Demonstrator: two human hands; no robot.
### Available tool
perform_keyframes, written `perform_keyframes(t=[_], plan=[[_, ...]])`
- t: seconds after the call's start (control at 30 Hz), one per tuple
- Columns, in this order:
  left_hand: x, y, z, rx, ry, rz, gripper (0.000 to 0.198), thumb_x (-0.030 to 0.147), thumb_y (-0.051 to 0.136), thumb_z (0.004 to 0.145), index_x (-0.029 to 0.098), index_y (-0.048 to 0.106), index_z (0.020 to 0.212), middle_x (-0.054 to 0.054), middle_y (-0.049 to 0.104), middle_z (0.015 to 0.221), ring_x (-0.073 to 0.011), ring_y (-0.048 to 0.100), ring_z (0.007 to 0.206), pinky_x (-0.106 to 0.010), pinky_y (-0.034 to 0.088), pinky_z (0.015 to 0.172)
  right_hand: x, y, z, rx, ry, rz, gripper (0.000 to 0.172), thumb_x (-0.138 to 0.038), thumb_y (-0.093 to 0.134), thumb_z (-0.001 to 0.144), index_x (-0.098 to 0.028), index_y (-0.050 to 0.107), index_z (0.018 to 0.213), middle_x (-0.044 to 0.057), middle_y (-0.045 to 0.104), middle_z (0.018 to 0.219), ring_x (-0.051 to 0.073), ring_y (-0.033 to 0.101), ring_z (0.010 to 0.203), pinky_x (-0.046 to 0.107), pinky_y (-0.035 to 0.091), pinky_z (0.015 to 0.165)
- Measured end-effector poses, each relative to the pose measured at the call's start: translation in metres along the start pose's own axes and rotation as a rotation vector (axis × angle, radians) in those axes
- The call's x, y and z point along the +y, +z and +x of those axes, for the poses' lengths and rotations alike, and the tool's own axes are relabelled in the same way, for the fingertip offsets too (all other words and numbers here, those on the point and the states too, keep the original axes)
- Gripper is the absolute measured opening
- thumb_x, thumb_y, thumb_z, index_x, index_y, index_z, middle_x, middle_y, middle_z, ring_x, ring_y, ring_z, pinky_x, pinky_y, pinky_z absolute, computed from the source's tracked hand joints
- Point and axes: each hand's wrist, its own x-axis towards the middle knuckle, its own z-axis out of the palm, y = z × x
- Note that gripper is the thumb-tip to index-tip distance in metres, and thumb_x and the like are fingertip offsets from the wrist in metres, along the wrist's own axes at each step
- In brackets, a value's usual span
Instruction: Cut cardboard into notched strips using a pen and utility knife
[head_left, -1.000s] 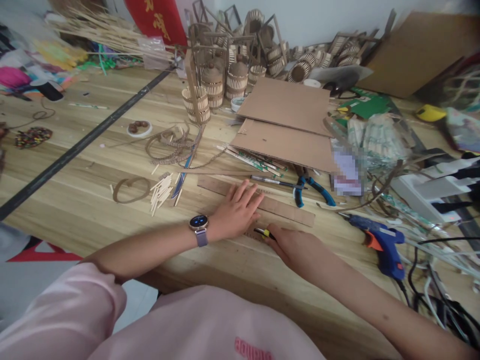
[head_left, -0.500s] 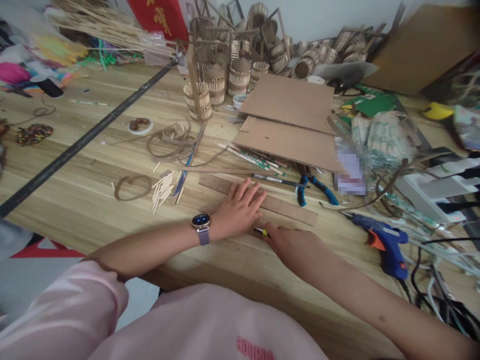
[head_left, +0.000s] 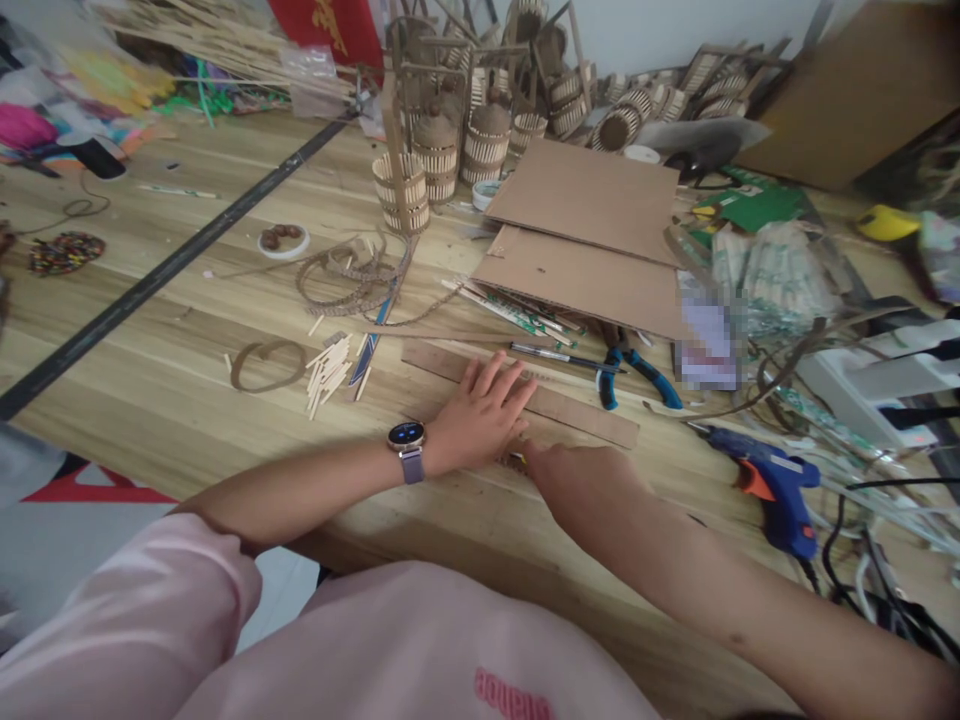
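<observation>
While the Left Hand Lies Flat, the Right Hand Grips a Slim Tool Beside the Brown Strip

Where the brown strip crosses the wooden tabletop, the left hand rests palm down over its middle, fingers slightly spread; both strip ends remain exposed. A watch is fitted to the left wrist. The right hand is positioned on the strip's near side, fingers closed around the slim tool. Only a small yellow-marked section is visible; whether the tip contacts any surface cannot be told.

Just beyond the strip lie a pen and pliers with blue-and-black handles. Farther beyond it are two cardboard sheets, overlapping, and an upright slatted basket. To the left of the strip, short sticks are heaped; farther left lies a curled brown band. To the right of the strip, a blue glue gun with an orange trigger lies on its side.
</observation>
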Motion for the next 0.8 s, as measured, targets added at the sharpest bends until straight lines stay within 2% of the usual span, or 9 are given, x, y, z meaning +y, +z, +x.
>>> perform_keyframes(t=[0.2,0.4,0.63,0.8], plan=[[-0.003,0.002,0.0,0.006,0.008,-0.01,0.055,0.038,0.042,0.104,0.01,0.037,0.151,-0.022,0.032,0.159,-0.0387,0.014,0.153,-0.062,0.017,0.12,0.003,0.004,0.001,-0.016,-0.007,0.004,0.045,0.007,0.045,0.081,-0.015,0.068,0.113,0.015,0.077,0.082,0.03,0.076,0.071,0.031,0.051,0.052],[-0.005,0.004,0.001,-0.005,0.004,0.0,0.055,0.039,0.042,0.104,0.01,0.039,0.15,-0.021,0.033,0.159,-0.0395,0.015,0.152,-0.062,0.017,0.12,0.011,0.026,-0.001,0.106,-0.008,-0.025,0.04,0.003,0.046,0.081,-0.021,0.066,0.106,0.01,0.076,0.077,0.027,0.075,0.068,0.026,0.044,0.046],[-0.005,0.006,0.0,0.019,0.012,0.002,0.055,0.04,0.038,0.105,0.009,0.039,0.151,-0.02,0.032,0.16,-0.0416,0.016,0.151,-0.063,0.018,0.12,0.012,0.015,-0.002,-0.04,-0.015,-0.024,0.042,0.006,0.045,0.081,-0.017,0.067,0.108,0.014,0.077,0.082,0.03,0.076,0.072,0.028,0.046,0.047],[-0.006,0.007,0.0,0.02,0.008,0.006,0.055,0.041,0.039,0.105,0.01,0.039,0.15,-0.019,0.034,0.159,-0.0406,0.016,0.151,-0.062,0.017,0.12,0.016,0.018,-0.005,-0.017,-0.04,-0.04,0.04,0.006,0.043,0.082,-0.017,0.067,0.106,0.012,0.077,0.081,0.03,0.076,0.071,0.028,0.046,0.046]])
